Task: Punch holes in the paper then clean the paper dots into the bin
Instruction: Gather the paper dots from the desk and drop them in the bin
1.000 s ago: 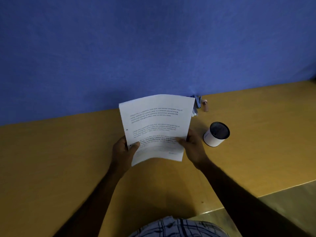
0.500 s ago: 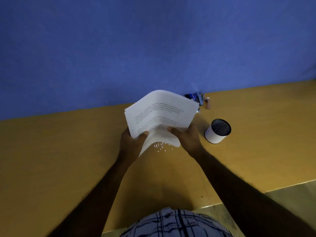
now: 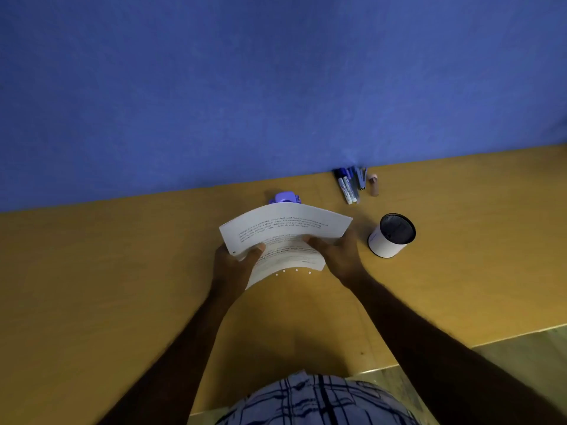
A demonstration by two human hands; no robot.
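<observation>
Single head-worn wide-angle view, looking forward and down over the desk [image 3: 122, 286], blue wall [image 3: 245, 87] far, torso near.

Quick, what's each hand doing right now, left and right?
Left hand: closed on the left edge of the paper.
Right hand: closed on the paper's right edge.

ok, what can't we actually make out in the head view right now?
- Hole punch: only its purple top shows; the curled paper hides the rest.
- Printed text on the paper: too small and blurred to read.
- Paper dots: a few show at the paper's lower edge; any beneath the sheet are hidden.
- Bin: interior too dark to see contents.
- Left hand and right hand: fingers behind the sheet are hidden.
</observation>
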